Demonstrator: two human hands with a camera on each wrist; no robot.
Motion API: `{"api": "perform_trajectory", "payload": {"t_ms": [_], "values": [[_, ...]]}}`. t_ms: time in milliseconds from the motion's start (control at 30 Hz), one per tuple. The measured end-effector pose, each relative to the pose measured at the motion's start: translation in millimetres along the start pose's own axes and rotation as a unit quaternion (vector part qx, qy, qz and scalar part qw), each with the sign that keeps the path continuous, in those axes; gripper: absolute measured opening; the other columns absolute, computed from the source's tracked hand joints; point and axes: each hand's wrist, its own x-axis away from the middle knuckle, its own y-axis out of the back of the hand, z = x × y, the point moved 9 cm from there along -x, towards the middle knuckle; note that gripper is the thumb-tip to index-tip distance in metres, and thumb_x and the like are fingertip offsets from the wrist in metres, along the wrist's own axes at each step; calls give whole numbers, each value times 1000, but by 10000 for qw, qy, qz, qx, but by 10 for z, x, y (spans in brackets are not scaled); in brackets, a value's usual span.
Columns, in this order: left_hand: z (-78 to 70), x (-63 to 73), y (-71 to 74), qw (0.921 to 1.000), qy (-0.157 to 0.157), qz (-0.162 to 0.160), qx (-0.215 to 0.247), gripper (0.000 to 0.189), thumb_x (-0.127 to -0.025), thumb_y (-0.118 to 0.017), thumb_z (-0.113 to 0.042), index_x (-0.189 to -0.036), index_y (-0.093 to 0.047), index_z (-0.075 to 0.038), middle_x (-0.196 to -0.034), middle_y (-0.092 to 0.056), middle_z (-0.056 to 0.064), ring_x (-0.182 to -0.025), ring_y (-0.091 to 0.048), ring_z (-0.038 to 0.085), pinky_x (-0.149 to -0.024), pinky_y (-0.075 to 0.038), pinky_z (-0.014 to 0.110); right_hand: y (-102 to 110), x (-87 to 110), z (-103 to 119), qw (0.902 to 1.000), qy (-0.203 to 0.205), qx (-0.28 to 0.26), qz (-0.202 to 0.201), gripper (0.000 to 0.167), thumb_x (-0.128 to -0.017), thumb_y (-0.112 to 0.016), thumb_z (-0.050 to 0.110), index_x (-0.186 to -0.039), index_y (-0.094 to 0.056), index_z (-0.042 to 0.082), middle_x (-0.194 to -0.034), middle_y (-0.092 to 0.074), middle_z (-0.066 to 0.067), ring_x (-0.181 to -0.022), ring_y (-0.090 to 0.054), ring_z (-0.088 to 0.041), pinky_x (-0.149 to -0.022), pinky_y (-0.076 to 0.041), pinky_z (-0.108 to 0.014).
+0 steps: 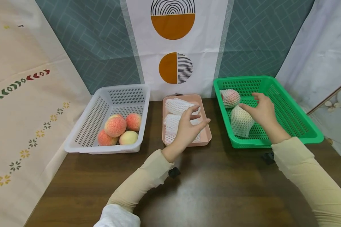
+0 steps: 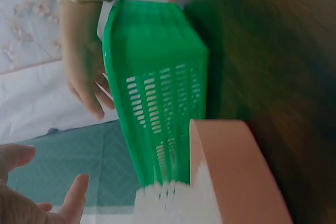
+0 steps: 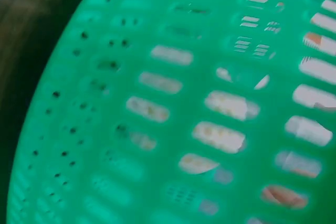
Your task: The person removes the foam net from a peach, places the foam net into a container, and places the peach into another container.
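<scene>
My left hand [image 1: 187,126] hovers over a pink tray [image 1: 206,134], thumb and fingers apart and nothing between them. White foam net sleeves [image 1: 176,106] lie in that tray, partly hidden by the hand. Inside the green basket [image 1: 309,134] is a pale peach in a foam net [image 1: 241,121], its net reaching past the fruit toward the basket's front. A reddish netted peach [image 1: 230,98] lies behind it. My right hand [image 1: 262,111] is over the basket beside the pale peach, fingers spread from the thumb. In the right wrist view the basket's slotted wall [image 3: 173,98] hides the hand.
A white basket [image 1: 82,126] at the left holds several bare peaches [image 1: 115,126], red and pale yellow. Patterned cloth [image 1: 176,44] hangs right behind the containers. All three containers stand on a dark wooden table [image 1: 216,189].
</scene>
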Motion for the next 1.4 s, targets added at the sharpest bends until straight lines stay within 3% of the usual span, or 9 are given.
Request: {"api": "perform_trajectory", "payload": {"t_ms": [233,333,500,733,1000,1233,1400], "values": [[155,-29,-385,9977,479,321,347,57,-87,-70,-18,-138,-47,-10,-136,-48,10,-113,-56,25,-90,-52,34,-20,-41,-225,9992,-165,226,285,88,-92,-54,49,-146,-18,-10,-145,-25,-36,-131,-22,-55,-100,-28,-68],[232,-29,-551,9951,695,420,567,56,-87,-70,-16,-138,-46,-9,-135,-48,12,-114,-56,26,-88,-53,30,-36,-51,-307,9987,-307,216,354,90,-91,-53,50,-146,-16,-10,-145,-21,-38,-130,-21,-56,-99,-28,-68],[284,-19,-719,9935,787,492,655,57,-87,-69,-17,-138,-45,-8,-135,-50,13,-113,-59,27,-81,-56,28,-85,-80,-410,9973,-543,111,488,93,-91,-52,52,-147,-11,-10,-146,-12,-41,-130,-18,-57,-98,-28,-69],[351,-4,-902,9779,1130,662,1627,58,-89,-66,-9,-140,-41,-6,-135,-47,18,-110,-61,29,-78,-58,32,-177,-99,-571,9910,-1009,-71,881,98,-91,-50,55,-147,-2,-10,-148,-3,-41,-133,-11,-58,-100,-28,-69],[306,-20,-1001,9647,1264,767,2177,57,-86,-67,1,-137,-44,0,-129,-52,17,-107,-63,29,-78,-57,35,-299,-90,-664,9791,-1410,-233,1446,102,-92,-47,53,-144,10,-14,-149,4,-40,-135,-11,-57,-105,-24,-66],[360,-15,-1028,9545,1549,725,2444,57,-84,-67,5,-136,-46,0,-124,-54,13,-104,-64,27,-79,-57,37,-434,-71,-732,9622,-1579,42,2219,104,-93,-40,59,-140,7,-21,-145,-1,-44,-133,-13,-57,-108,-25,-63],[406,-11,-1027,9479,1673,734,2609,57,-84,-66,7,-137,-45,0,-126,-52,15,-105,-63,30,-80,-57,39,-539,-51,-721,9540,-1605,-214,2523,106,-92,-42,60,-141,6,-20,-146,-5,-44,-134,-19,-54,-107,-29,-60]]}}
